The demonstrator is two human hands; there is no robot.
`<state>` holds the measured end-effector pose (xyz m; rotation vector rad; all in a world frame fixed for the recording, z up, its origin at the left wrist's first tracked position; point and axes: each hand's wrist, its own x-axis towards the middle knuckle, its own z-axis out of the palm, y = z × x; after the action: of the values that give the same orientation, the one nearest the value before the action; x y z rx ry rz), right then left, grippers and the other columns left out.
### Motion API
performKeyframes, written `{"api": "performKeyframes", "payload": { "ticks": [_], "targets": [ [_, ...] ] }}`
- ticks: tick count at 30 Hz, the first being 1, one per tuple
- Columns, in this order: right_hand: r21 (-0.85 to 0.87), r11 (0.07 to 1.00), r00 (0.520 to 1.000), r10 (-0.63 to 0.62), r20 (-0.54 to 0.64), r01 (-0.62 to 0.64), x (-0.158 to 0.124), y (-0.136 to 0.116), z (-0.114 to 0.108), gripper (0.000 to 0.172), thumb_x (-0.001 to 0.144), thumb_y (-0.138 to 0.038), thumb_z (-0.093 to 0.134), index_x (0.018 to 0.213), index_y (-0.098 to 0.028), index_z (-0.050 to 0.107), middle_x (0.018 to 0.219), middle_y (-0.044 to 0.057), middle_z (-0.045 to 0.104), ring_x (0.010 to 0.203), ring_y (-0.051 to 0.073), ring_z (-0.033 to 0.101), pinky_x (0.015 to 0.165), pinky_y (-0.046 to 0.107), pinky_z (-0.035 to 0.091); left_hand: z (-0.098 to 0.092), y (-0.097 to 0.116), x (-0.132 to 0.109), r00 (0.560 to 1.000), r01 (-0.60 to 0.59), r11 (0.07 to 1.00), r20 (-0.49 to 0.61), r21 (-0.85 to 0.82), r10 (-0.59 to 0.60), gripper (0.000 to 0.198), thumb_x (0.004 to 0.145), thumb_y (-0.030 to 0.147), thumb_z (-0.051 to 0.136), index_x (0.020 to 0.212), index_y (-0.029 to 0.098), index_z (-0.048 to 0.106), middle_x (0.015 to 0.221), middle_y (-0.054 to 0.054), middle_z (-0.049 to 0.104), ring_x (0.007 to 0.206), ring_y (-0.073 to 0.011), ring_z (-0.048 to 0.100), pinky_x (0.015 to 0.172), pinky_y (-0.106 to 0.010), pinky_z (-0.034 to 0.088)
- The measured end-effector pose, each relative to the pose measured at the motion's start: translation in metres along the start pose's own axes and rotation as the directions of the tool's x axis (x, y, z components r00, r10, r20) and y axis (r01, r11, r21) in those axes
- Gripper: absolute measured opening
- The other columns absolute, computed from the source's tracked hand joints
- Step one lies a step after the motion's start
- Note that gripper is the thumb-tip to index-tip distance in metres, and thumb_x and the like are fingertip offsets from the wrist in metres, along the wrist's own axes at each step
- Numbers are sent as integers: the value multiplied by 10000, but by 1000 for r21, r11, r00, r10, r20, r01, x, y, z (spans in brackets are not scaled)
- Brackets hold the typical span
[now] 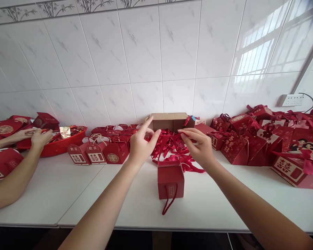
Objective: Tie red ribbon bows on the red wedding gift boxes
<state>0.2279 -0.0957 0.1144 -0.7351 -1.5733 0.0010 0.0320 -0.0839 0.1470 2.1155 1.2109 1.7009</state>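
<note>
A small red gift box stands on the white table in front of me, its red cord handle hanging over the front edge. Just behind it lies a heap of red ribbons. My left hand hovers over the heap's left side with index finger raised and thumb apart, holding nothing. My right hand is over the heap's right side, its fingers pressed together in a pinch that points left. What the pinch holds is lost among the ribbons.
An open cardboard box stands at the tiled wall. Small red boxes line up on the left, larger red gift boxes crowd the right. Another person's hands reach into a red basin. A power strip hangs on the wall.
</note>
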Motion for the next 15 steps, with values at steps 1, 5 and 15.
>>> {"api": "performKeyframes", "payload": {
  "ticks": [1,5,15],
  "targets": [
    [-20,997,997,73,-15,-74,-8,1,-6,208,876,-293,528,864,-199,714,891,68,698,775,186,641,645,293,511,-5,-6,-4,999,-41,993,-29,112,45,525,786,363,634,1275,200,539,710,18,594,696,-132,561,768,-271,460],
    [-223,891,915,405,-2,-395,-47,25,-45,331,830,-407,530,603,-177,601,540,14,544,509,142,487,479,265,373,-32,-39,-28,999,-28,917,-14,397,36,425,779,272,600,1198,211,566,650,53,518,600,-116,515,682,-246,453],
    [-586,610,657,735,167,-533,-135,85,-98,284,764,-379,475,545,-202,508,522,0,514,527,162,491,489,267,368,-52,-133,-118,981,25,856,154,517,-121,259,799,204,426,993,185,596,639,24,511,559,-147,542,588,-262,468]
  ]
}}
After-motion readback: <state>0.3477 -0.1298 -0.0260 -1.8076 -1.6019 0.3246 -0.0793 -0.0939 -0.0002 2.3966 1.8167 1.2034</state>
